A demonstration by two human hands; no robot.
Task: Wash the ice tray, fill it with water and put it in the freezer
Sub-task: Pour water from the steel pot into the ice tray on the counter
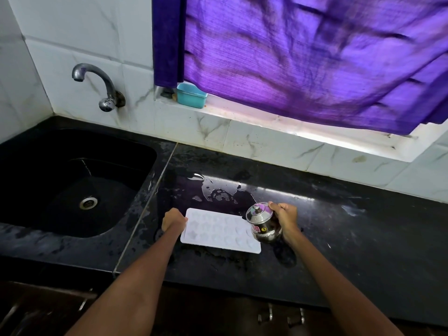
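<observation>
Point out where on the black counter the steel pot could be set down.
Bare counter lies right of the right hand, toward the tiled wall. It is crowded around the white plastic ice tray, gripped by the left hand, with the small steel pot tilted over it.

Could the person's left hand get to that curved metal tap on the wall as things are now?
Probably yes, but not at once. The left hand grips the edge of the white plastic ice tray and would have to let go. Nothing stands between it and the curved metal tap above the black sink.
</observation>
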